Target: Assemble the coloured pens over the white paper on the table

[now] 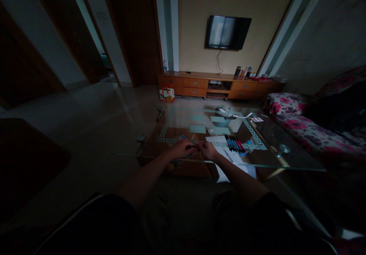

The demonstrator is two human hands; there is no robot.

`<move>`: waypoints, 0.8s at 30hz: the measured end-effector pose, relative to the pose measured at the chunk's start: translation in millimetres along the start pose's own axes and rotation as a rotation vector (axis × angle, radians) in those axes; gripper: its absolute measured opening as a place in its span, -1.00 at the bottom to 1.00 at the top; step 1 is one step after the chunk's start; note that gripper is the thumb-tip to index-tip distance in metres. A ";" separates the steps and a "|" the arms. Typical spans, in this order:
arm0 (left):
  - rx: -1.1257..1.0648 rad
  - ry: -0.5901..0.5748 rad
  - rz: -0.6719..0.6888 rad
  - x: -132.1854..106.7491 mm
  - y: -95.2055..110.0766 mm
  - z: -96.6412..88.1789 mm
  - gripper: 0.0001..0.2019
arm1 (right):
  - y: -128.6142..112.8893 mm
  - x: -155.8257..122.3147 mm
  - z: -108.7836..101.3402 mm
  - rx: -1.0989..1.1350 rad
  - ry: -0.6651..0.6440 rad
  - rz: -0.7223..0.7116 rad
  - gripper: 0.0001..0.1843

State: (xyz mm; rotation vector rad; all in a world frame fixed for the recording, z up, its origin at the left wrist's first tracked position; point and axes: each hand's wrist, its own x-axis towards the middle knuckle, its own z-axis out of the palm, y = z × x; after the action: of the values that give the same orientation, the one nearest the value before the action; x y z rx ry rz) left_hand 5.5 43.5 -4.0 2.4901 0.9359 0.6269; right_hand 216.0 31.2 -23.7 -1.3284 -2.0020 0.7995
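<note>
Above the near edge of the glass table [177, 133], my left hand [180, 150] and my right hand [207, 150] meet, fingers closed on a short dark piece of a black pen [193, 146]. Most of the pen is hidden by the fingers, and the dim light blurs detail. Right of my right hand, a row of pens [235, 143] with black, blue and red parts lies side by side on the table. White paper sheets [225, 156] lie beneath and beside the right forearm, partly over the table's near edge.
A patterned basket [223, 123] with a plastic bag [225, 112] stands toward the table's far side. A small white and red card [257, 120] lies at the right. Behind are a low wooden cabinet [196, 83], a carton bag [167, 94] and a flowered sofa [297, 125].
</note>
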 end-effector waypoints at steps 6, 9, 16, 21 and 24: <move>0.021 0.021 -0.029 -0.5 -6.0 3.2 -0.75 | 0.0 1.7 3.1 0.026 0.087 0.062 -0.81; 0.017 0.011 -0.030 -0.8 -6.2 3.2 -0.75 | 2.5 2.4 5.5 0.033 0.098 0.055 -0.87; 0.009 0.025 0.005 -0.3 -6.2 4.2 -0.77 | 5.5 2.4 4.4 0.003 0.035 0.017 -0.58; 0.006 0.010 -0.011 -0.4 -6.6 5.5 -0.76 | 8.3 3.8 7.5 0.004 0.091 0.002 -0.78; 0.008 0.010 -0.023 -0.6 -5.1 4.7 -0.76 | 3.5 2.7 5.6 -0.032 0.063 -0.017 -0.71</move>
State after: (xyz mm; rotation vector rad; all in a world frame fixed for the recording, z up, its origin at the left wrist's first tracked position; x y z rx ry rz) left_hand 5.1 45.6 -10.6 2.4817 0.9718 0.6297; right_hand 212.9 34.0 -29.6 -1.3363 -1.9820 0.7118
